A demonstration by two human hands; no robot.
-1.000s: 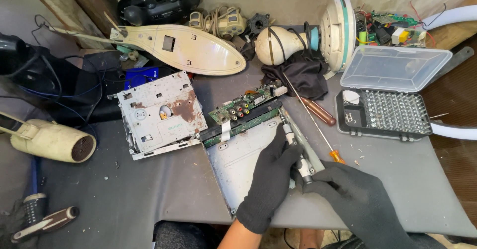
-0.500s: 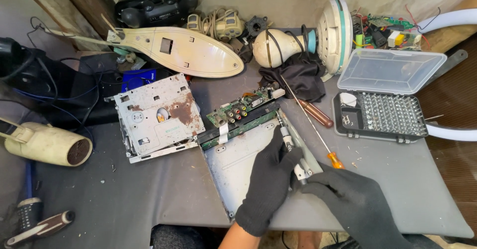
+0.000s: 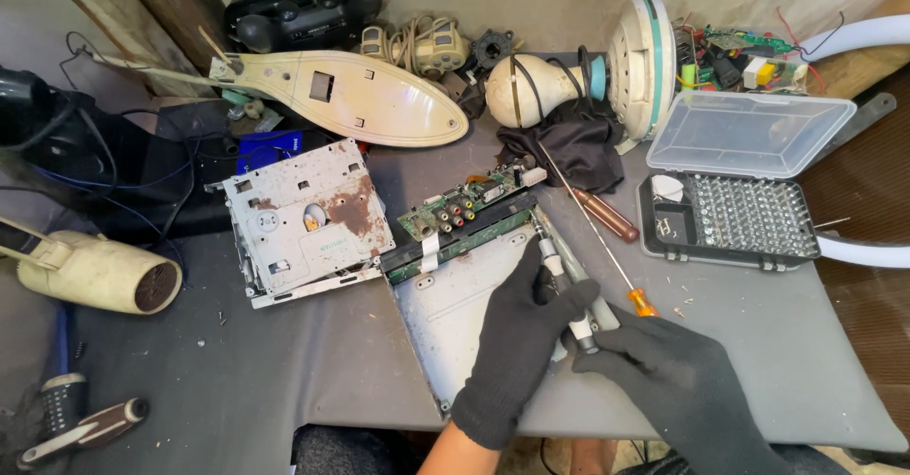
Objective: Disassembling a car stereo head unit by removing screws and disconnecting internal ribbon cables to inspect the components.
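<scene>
Very little shifted over the second. The left hand (image 3: 519, 342), black-gloved, which had lain flatter on the grey metal tray (image 3: 455, 314), drew its fingers closer around the slim grey-handled screwdriver (image 3: 561, 281) at the tray's 3 o'clock edge. The right hand (image 3: 678, 380) crept a little toward 10 o'clock, and its fingertips came to meet the tool's lower end, touching the left hand there. The screwdriver itself tipped only slightly, its tip kept toward 11 o'clock. The head camera also drifted a touch, so the whole bench slid a little in view.
</scene>
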